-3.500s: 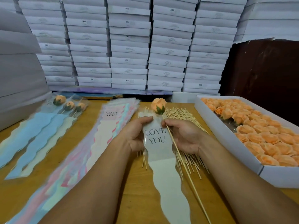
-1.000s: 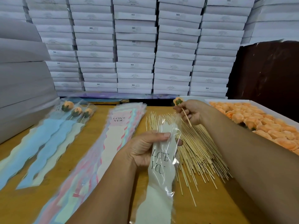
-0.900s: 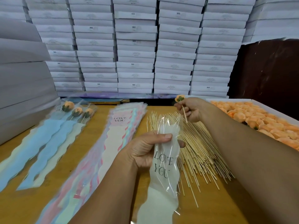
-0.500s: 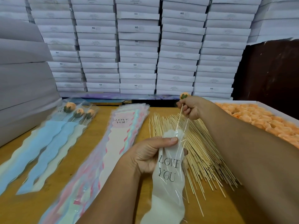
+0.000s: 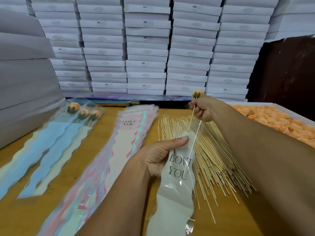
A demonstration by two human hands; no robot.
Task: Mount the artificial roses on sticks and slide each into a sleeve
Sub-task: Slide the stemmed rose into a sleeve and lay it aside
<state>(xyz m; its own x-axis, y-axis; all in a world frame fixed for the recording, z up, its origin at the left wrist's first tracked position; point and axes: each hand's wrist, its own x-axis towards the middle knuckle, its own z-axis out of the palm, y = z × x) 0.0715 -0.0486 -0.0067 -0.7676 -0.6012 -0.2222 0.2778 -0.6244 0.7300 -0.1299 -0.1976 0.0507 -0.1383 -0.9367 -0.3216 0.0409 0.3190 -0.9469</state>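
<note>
- far left of table (image 5: 109,169): three finished roses in sleeves (image 5: 81,114) lie side by side, heads toward the box wall, tails toward the viewer; well apart from both hands
- left of centre: stack of empty sleeves (image 5: 126,142), long axis running away from the viewer, just beside the left forearm
- left hand (image 5: 158,157): clamped on the sleeve (image 5: 179,172), thumb on top near the mouth; sleeve's long axis runs near-to-far, mouth at the far end, tail hanging toward the viewer
- stick (image 5: 191,119): lower tip at the sleeve mouth, seemingly just entering; tilts up and away to the right
- right hand (image 5: 203,108): fingers pinched round the upper stick just below the rose (image 5: 198,94); it lies beyond the left hand, so judged next travel is toward the viewer, along the sleeve axis
- under both hands: loose sticks (image 5: 216,160) fan across the table; open room above them
- far right: tray of roses (image 5: 281,120), its white rim close beside the right forearm; a snag risk only if the elbow swings out
</note>
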